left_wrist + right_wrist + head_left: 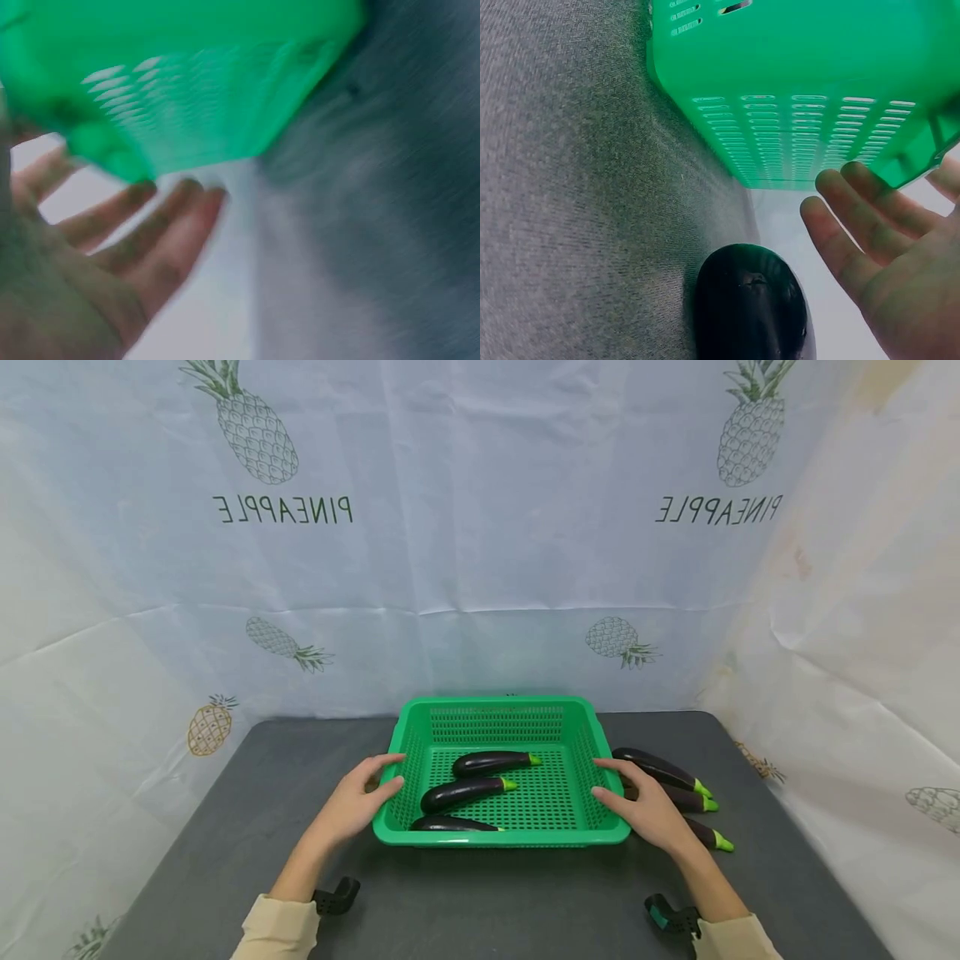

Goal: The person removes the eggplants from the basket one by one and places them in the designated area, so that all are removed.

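Note:
A green plastic basket [502,839] with slotted walls sits on the dark table, three eggplants inside: one at the back [491,764], one in the middle [465,792], one partly hidden behind the front rim [450,823]. My left hand [358,797] is at the basket's left rim, thumb and index spread; its blurred fingers look extended by the outer wall in the left wrist view. At the right rim, my right hand [648,806] has thumb and index over the edge. The right wrist view shows its other fingers [881,217] fairly straight below the rim.
Several more eggplants [663,770] lie on the table [480,902] right of the basket, partly behind my right hand. One's rounded dark end [750,300] shows close in the right wrist view. A white pineapple-print sheet [480,552] hangs behind and beside the table.

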### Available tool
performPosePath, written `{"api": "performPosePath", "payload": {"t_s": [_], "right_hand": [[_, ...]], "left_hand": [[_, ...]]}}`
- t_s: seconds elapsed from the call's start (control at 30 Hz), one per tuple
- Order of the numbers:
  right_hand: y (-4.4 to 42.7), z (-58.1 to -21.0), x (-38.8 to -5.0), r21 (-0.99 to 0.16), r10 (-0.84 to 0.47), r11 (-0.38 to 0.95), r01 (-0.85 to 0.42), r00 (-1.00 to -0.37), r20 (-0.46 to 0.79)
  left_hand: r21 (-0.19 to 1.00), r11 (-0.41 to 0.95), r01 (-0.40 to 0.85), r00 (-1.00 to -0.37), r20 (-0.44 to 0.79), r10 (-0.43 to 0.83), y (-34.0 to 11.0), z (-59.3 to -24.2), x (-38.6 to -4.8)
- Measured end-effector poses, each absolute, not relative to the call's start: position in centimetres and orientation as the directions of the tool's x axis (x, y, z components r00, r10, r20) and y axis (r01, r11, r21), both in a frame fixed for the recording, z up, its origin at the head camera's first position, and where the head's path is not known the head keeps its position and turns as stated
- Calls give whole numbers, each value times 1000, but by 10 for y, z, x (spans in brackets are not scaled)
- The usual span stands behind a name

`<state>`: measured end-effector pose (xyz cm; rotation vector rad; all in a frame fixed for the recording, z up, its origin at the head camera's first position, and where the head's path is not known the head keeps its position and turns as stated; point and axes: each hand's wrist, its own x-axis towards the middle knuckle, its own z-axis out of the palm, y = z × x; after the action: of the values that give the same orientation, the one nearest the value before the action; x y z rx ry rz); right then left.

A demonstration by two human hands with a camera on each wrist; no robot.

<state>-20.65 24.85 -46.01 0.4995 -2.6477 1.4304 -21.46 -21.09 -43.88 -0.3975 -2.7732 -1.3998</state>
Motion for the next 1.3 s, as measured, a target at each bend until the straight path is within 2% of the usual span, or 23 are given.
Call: {"api": "performPosePath", "payload": {"t_s": [0.3,0.5,0.9,1.3], "right_hand": [[248,-461,-208,-776,-231,535,-333,-942,244],[247,-461,-209,-776,-229,534,-337,-941,251],[248,-462,-207,-773,-216,540,-333,-943,255],[247,-463,-207,-777,-210,542,-322,-946,246]], "left_hand": [[506,798,327,-938,275,210,-207,-414,-209],[388,834,392,-899,353,258,-191,-401,-212],[469,681,563,-824,387,414,-162,-374,-229],[556,614,560,-825,304,476,-130,-359,-262]]}}
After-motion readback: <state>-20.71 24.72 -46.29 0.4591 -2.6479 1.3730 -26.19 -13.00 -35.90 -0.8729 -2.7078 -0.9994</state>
